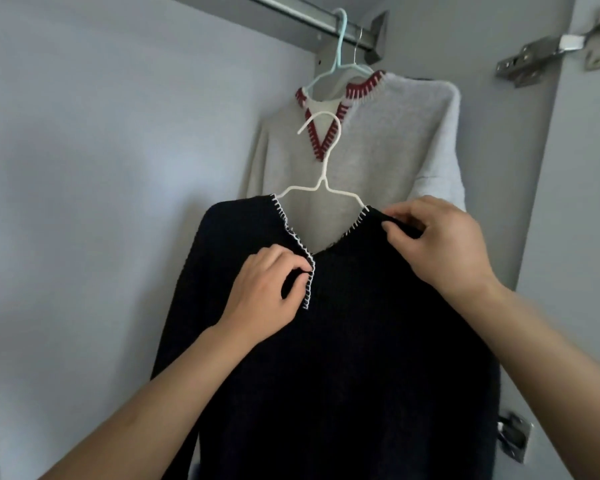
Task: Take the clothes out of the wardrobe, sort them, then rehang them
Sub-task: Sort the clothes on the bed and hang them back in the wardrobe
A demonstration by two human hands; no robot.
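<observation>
A black knit sweater (343,341) with white stitching along its V-neck sits on a white hanger (321,168), held up in front of the wardrobe, its hook free of the rail. My left hand (264,292) pinches the left edge of the neckline. My right hand (437,244) grips the sweater's right shoulder near the hanger's end. Behind it, a light grey sweater (371,150) with red stitched V-neck hangs from a pale blue hanger (340,53) on the metal rail (291,12).
The wardrobe's pale back wall (101,168) fills the left. On the right stands the side panel with metal door hinges (548,53) above and another hinge (513,441) lower down. A thin wire hanger hook (358,46) sits beside the blue one.
</observation>
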